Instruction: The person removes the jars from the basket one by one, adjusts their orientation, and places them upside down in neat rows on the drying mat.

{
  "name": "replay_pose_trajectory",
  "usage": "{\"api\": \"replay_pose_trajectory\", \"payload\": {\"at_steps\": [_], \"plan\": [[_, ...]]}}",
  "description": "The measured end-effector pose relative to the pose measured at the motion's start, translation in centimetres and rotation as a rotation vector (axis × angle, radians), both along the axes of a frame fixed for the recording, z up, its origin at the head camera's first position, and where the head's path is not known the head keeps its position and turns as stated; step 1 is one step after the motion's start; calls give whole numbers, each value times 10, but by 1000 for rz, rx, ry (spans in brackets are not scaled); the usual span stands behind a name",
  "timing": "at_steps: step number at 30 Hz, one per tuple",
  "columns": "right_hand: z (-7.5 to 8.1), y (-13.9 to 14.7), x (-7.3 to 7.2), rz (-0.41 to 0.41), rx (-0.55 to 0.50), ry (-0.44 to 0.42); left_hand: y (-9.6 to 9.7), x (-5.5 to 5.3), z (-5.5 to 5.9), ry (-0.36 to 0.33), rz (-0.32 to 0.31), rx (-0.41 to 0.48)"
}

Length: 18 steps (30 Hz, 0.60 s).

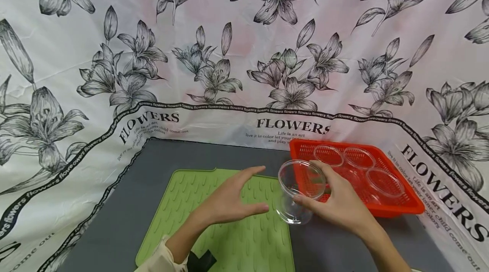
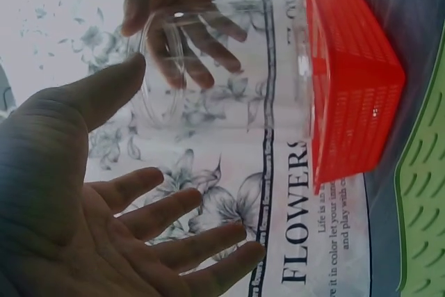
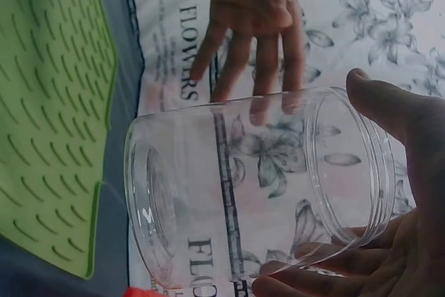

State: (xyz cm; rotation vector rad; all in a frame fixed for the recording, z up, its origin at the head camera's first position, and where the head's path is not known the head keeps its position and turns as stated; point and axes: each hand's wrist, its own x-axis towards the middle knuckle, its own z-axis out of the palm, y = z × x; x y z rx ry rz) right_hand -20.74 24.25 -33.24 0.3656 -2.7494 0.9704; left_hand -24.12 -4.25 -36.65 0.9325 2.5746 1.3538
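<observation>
A clear plastic jar (image 1: pixel 292 210), with a threaded open rim, is held upright above the table by my right hand (image 1: pixel 340 200). In the right wrist view, the thumb and fingers grip the jar (image 3: pixel 208 193) near its rim. My left hand (image 1: pixel 233 200) hovers over the green mat, to the left of the jar, with thumb and fingers spread and nothing in it. In the left wrist view the palm of the left hand (image 2: pixel 90 241) faces the jar, apart from it.
A red plastic basket (image 1: pixel 410 208) with several clear round jars stands at the back right. A green textured mat (image 1: pixel 164 225) lies on the grey table (image 1: pixel 114 221). Behind hangs a white floral cloth (image 1: pixel 214 132).
</observation>
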Motion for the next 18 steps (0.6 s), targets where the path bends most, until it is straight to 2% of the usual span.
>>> {"api": "replay_pose_trajectory", "payload": {"at_steps": [8,14,18], "plan": [[-9,-20,6,118,-51,-27,3,2,5,-92,-124,87],[-11,-31,13,129,-29,-32,6,0,5,-114,-179,113],[-11,-35,15,143,-18,-38,7,-1,5,-134,-193,112]]}}
